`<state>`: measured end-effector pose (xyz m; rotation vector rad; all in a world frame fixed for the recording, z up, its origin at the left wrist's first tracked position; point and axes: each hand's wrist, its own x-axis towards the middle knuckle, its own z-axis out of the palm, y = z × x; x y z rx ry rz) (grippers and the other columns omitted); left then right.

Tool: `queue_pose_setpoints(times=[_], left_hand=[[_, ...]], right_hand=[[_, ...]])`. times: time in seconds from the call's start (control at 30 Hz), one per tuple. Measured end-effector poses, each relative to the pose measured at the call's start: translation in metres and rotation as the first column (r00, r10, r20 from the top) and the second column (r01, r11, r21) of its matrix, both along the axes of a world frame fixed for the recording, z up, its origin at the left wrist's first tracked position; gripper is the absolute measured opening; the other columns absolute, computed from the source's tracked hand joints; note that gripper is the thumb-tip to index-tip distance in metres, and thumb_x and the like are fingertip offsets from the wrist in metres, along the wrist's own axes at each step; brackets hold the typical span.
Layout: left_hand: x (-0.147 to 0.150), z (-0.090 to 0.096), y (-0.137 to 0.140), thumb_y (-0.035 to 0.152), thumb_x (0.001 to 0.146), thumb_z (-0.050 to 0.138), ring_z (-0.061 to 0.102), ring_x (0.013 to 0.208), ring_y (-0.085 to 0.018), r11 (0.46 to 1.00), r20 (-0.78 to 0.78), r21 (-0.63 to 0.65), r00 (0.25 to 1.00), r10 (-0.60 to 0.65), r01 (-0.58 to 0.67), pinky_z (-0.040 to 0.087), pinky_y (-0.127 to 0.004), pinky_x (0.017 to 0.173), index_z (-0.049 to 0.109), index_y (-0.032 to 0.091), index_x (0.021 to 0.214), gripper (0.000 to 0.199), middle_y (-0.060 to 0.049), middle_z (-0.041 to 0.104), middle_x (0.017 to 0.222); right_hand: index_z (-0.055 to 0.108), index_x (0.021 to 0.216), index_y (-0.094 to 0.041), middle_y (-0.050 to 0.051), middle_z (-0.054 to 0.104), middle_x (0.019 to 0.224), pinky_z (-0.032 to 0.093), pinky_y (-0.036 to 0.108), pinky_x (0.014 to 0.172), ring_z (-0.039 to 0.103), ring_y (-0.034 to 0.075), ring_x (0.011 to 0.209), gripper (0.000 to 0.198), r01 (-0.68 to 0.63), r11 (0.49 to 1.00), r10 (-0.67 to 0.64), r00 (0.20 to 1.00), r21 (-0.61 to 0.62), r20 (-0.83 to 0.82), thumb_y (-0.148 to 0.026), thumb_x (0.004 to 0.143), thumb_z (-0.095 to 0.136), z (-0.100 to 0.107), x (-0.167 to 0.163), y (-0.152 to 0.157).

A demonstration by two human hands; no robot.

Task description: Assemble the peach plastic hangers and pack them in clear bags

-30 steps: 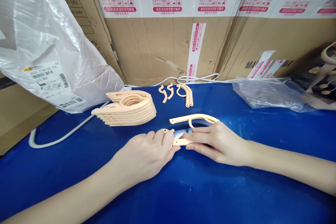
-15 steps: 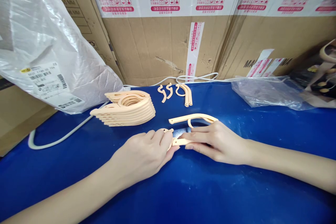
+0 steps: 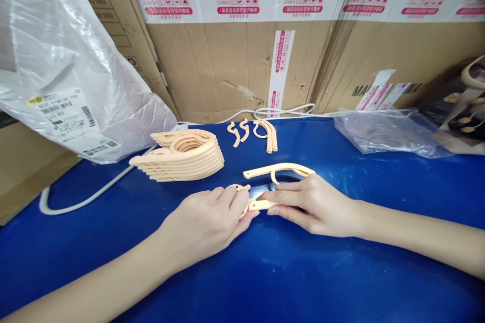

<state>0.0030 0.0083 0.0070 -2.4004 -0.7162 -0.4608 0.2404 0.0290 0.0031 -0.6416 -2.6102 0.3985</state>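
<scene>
My left hand (image 3: 214, 217) is closed around a small peach plastic hanger piece (image 3: 243, 187); its rounded end with holes shows past my knuckles, and the rest is hidden. My right hand (image 3: 316, 204) pinches a peach hanger arm (image 3: 261, 205) whose holed tip meets the piece in my left hand. Just beyond my right fingers is another curved hanger arm (image 3: 278, 169), its right end partly covered by that hand. A stack of folded peach hangers (image 3: 185, 164) lies to the left, past my left hand.
Two S-shaped hooks (image 3: 244, 130) and a few loose hanger arms (image 3: 271, 136) lie farther back on the blue table (image 3: 295, 272). A white cable (image 3: 102, 186) runs along the back. A plastic-wrapped parcel (image 3: 94, 86), cardboard boxes (image 3: 227, 55) and a clear bag (image 3: 390, 133) border the surface.
</scene>
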Motion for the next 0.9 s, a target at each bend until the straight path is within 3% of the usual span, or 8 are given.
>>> queue_pose_setpoints(times=[0.9], left_hand=[[0.0019, 0.0037, 0.0003, 0.025, 0.1, 0.041, 0.053, 0.048, -0.012, 0.999, 0.043, 0.004, 0.998, -0.039, 0.039, 0.033, -0.027, 0.047, 0.045, 0.019, 0.074, 0.027, 0.005, 0.05, 0.058]], right_hand=[[0.063, 0.124, -0.015, 0.005, 0.073, 0.101, 0.047, 0.027, 0.067, 0.063, 0.015, 0.078, 0.031, -0.006, 1.0, 0.006, 1.0, 0.021, -0.007, -0.024, 0.099, 0.047, 0.0012, -0.0005, -0.001]])
